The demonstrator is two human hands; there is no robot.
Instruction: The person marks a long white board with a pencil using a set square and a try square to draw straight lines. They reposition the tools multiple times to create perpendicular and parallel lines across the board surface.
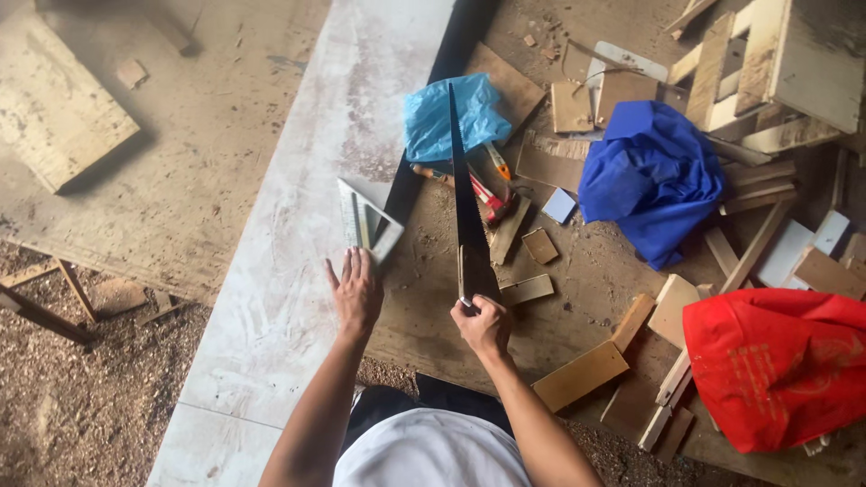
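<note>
White shirt (433, 451), bare forearms

Dark metal saw (467, 203), matt whitish scuffed board (298, 243).

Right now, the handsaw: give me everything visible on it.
The handsaw has a long, dark, tapering blade with its tip pointing away from the person, toward the light blue plastic bag. The right hand grips its handle, which looks wooden and is mostly hidden. The blade runs along the right edge of the long pale board, above the scrap-strewn table; teeth are not discernible. The left hand rests flat on the board beside a metal triangular square.
</note>
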